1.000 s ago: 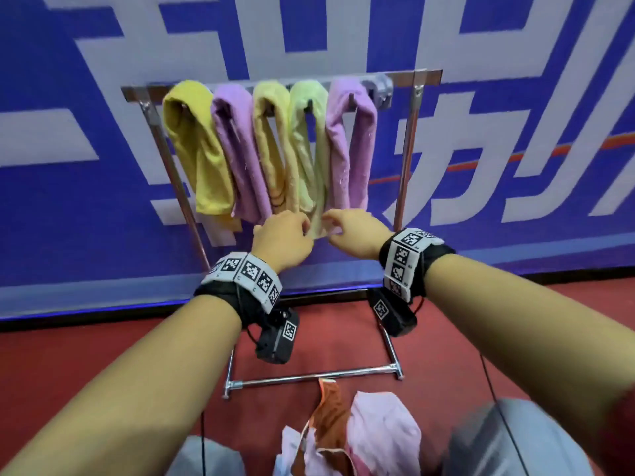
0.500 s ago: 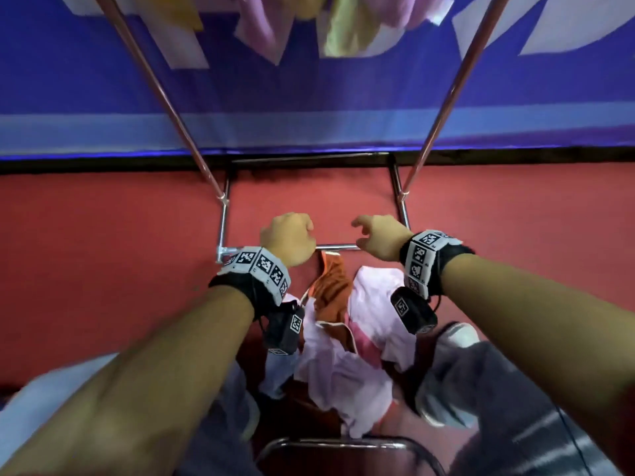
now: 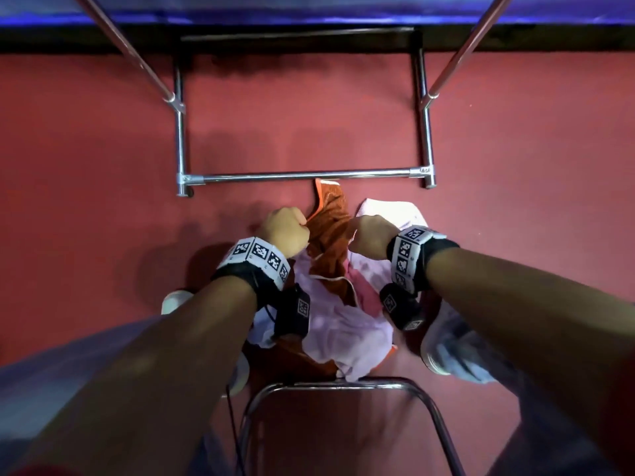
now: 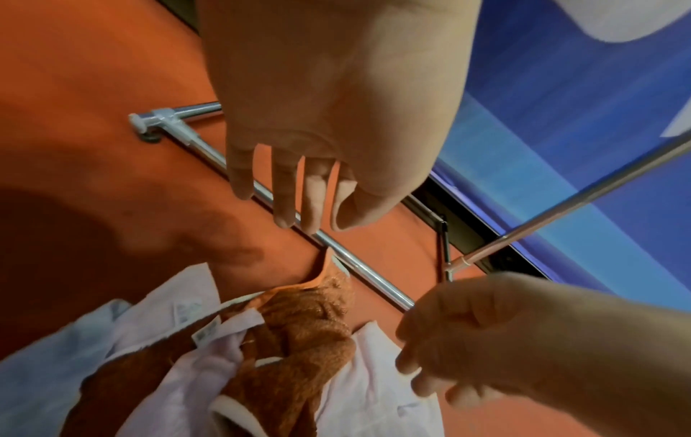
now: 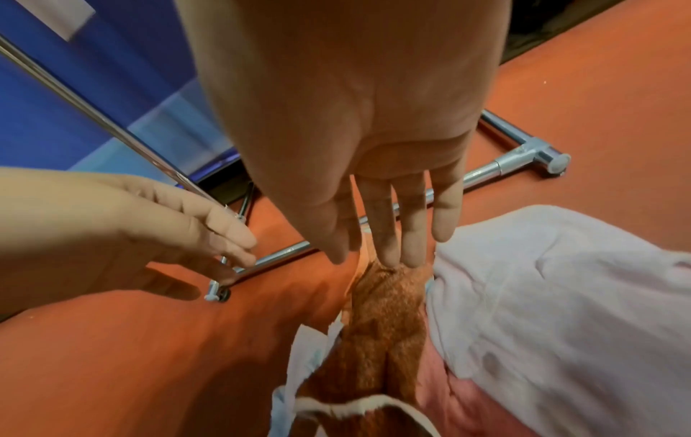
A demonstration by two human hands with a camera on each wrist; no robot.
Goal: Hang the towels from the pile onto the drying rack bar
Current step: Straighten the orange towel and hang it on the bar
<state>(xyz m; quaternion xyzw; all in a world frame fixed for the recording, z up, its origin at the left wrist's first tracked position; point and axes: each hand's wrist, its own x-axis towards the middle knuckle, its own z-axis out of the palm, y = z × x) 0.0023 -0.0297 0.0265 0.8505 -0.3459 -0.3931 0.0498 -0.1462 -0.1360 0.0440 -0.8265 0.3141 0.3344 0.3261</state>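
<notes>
A pile of towels lies on the red floor just in front of the drying rack's base bar (image 3: pixel 309 175). An orange towel (image 3: pixel 328 228) lies on top of pale pink towels (image 3: pixel 343 331). My left hand (image 3: pixel 285 231) hovers at the orange towel's left edge, and in the left wrist view its fingers (image 4: pixel 284 207) hang relaxed and hold nothing. My right hand (image 3: pixel 369 235) is at the towel's right side. In the right wrist view its straight fingertips (image 5: pixel 389 254) touch the orange towel (image 5: pixel 385 325). The rack's top bar and the hung towels are out of view.
The rack's two slanted uprights (image 3: pixel 130 53) (image 3: pixel 457 56) rise left and right above the base frame. A metal chair frame (image 3: pixel 343 383) stands behind the pile, and my shoes (image 3: pixel 177 300) (image 3: pixel 436 345) flank it. A blue banner wall (image 3: pixel 309 8) runs behind the rack.
My view tipped down from the hung towels to the floor. Both hands dropped from the towels' lower ends to the pile, and now reach the orange towel.
</notes>
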